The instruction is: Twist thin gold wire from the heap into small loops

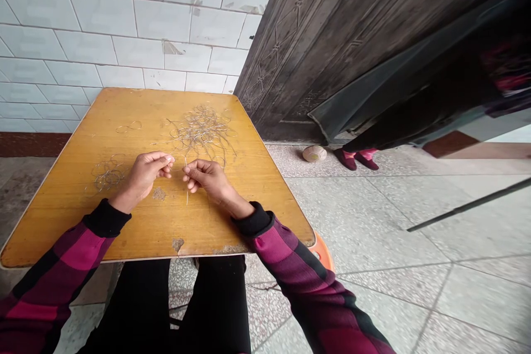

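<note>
Over the middle of the wooden table, my left hand (pixel 143 177) is closed in a pinch at the end of a thin wire. Just to its right, my right hand (pixel 213 181) pinches the thin wire (pixel 187 197) between thumb and fingers, and a short end hangs below. A small gap separates the fingertips of both hands. Beyond them lies a large loose tangle of thin wires (pixel 202 128). A smaller bundle of curled wires (pixel 108 176) rests left of my left hand. One looped wire (pixel 129 127) lies apart toward the back left.
The yellow wooden table (pixel 232 227) has worn patches and stands by a white tiled wall (pixel 161 22). An orange stool (pixel 322 251) shows under its right corner. Right of it are a dark carved door (pixel 286 61), a ball (pixel 314 154) and a person's feet (pixel 357 159).
</note>
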Demonstrator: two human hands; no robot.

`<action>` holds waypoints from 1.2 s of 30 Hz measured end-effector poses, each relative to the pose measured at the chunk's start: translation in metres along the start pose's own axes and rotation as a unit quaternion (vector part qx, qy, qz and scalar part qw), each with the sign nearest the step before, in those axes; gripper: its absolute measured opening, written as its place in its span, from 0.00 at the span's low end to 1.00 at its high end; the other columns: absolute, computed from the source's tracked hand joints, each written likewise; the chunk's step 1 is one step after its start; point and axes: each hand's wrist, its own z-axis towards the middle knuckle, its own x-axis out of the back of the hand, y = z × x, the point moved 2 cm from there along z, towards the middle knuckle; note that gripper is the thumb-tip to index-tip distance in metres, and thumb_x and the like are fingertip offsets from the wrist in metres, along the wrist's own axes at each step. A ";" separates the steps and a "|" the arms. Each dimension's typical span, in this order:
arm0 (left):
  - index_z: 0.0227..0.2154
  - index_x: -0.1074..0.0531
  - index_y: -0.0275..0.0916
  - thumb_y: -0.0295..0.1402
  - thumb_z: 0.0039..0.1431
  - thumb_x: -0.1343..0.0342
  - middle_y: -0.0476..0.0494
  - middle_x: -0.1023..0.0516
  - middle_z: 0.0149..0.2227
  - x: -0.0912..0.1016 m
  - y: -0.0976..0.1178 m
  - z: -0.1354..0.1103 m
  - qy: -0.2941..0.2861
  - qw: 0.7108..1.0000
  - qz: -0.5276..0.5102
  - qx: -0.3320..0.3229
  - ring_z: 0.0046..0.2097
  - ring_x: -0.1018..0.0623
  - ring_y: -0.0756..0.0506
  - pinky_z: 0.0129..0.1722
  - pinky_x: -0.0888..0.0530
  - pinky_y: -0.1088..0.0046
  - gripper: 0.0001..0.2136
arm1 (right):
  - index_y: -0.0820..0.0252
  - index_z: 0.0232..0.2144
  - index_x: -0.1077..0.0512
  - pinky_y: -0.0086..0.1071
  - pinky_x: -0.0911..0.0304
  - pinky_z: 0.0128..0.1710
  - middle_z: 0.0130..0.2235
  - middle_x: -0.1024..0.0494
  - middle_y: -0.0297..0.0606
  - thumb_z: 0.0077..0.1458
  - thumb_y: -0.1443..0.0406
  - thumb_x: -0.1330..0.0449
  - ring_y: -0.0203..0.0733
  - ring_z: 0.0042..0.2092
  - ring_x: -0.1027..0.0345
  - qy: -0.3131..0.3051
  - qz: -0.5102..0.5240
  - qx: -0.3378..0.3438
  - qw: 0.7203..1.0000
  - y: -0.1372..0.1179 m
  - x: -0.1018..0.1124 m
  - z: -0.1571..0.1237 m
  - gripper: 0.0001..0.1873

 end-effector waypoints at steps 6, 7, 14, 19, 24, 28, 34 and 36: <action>0.21 0.27 0.34 0.35 0.43 0.37 0.46 0.27 0.25 -0.006 0.000 -0.004 0.020 1.000 -0.011 -0.010 0.26 0.29 0.52 0.26 0.29 0.75 0.09 | 0.62 0.27 0.30 0.23 0.35 0.20 0.21 0.27 0.28 0.46 0.53 0.32 0.29 0.19 0.33 0.027 0.001 0.032 0.999 -0.002 -0.003 -0.001 0.19; 0.21 0.27 0.34 0.35 0.44 0.37 0.46 0.27 0.25 -0.006 -0.001 -0.004 0.024 1.000 -0.009 -0.014 0.26 0.29 0.52 0.25 0.29 0.76 0.09 | 0.62 0.27 0.30 0.23 0.35 0.20 0.20 0.27 0.28 0.45 0.53 0.32 0.29 0.19 0.33 0.032 0.003 0.033 0.999 -0.003 -0.004 -0.001 0.19; 0.21 0.26 0.34 0.36 0.44 0.38 0.47 0.27 0.23 -0.008 -0.006 -0.004 0.030 0.999 0.015 -0.024 0.24 0.29 0.52 0.24 0.30 0.76 0.09 | 0.63 0.28 0.26 0.19 0.37 0.19 0.24 0.25 0.28 0.40 0.57 0.28 0.25 0.20 0.36 0.004 0.112 -0.037 0.993 0.000 -0.002 0.002 0.17; 0.21 0.25 0.34 0.37 0.43 0.37 0.47 0.27 0.23 -0.009 -0.007 -0.005 0.024 0.999 0.006 -0.020 0.24 0.28 0.52 0.24 0.30 0.75 0.09 | 0.63 0.27 0.25 0.15 0.36 0.21 0.24 0.25 0.28 0.43 0.65 0.28 0.24 0.22 0.33 -0.032 0.189 -0.105 0.976 0.002 0.003 0.004 0.11; 0.22 0.25 0.34 0.37 0.43 0.36 0.47 0.26 0.24 -0.011 -0.007 -0.008 0.018 1.000 -0.009 -0.015 0.24 0.28 0.52 0.24 0.29 0.75 0.10 | 0.63 0.26 0.26 0.15 0.34 0.22 0.27 0.23 0.30 0.41 0.64 0.27 0.24 0.23 0.33 -0.047 0.205 -0.090 0.973 0.003 0.004 0.004 0.13; 0.21 0.25 0.34 0.37 0.43 0.36 0.47 0.26 0.23 -0.012 -0.008 -0.009 0.015 1.000 -0.006 -0.017 0.23 0.28 0.52 0.24 0.30 0.74 0.10 | 0.63 0.25 0.26 0.15 0.33 0.24 0.26 0.24 0.29 0.37 0.61 0.25 0.24 0.24 0.33 -0.044 0.197 -0.067 0.977 0.002 0.003 0.005 0.16; 0.21 0.26 0.34 0.37 0.44 0.37 0.46 0.26 0.23 -0.013 -0.010 -0.007 0.008 1.000 -0.001 -0.017 0.23 0.29 0.52 0.24 0.31 0.74 0.09 | 0.63 0.23 0.27 0.15 0.34 0.23 0.24 0.26 0.28 0.36 0.58 0.25 0.24 0.23 0.34 -0.039 0.171 -0.053 0.983 -0.001 0.001 0.004 0.18; 0.21 0.26 0.34 0.36 0.45 0.38 0.47 0.26 0.23 -0.012 -0.009 -0.008 0.006 1.000 0.003 -0.019 0.23 0.29 0.53 0.25 0.31 0.75 0.09 | 0.63 0.23 0.27 0.16 0.34 0.23 0.24 0.26 0.28 0.35 0.57 0.25 0.24 0.22 0.34 -0.035 0.167 -0.057 0.984 -0.001 0.001 0.004 0.19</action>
